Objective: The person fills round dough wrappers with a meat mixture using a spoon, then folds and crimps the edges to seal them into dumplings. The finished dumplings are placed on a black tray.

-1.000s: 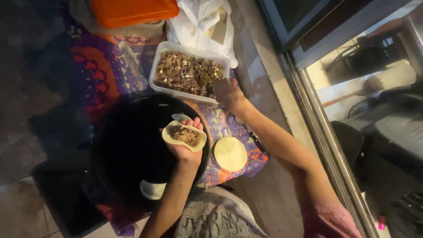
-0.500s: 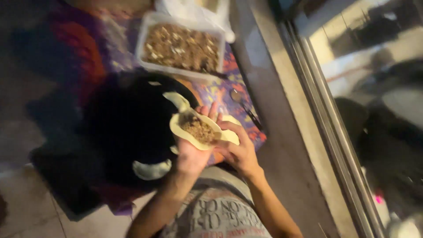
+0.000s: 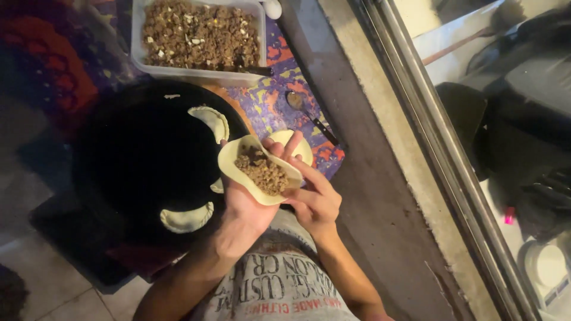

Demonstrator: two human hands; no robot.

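Head view, the only one we've got: our left hand is cupped palm-up under a round dough disc with a heap of brown minced filling in the middle — fingers curled up behind its far edge. Our right hand sits just right of it, fingers pinched on the near-right rim. Behind the left fingers lies another flat dough round. Left of the fingers, a dark round tray carries sealed half-moon pastries, one nearer us. Beyond the fingertips — a white tub of filling, and a spoon on the patterned cloth.
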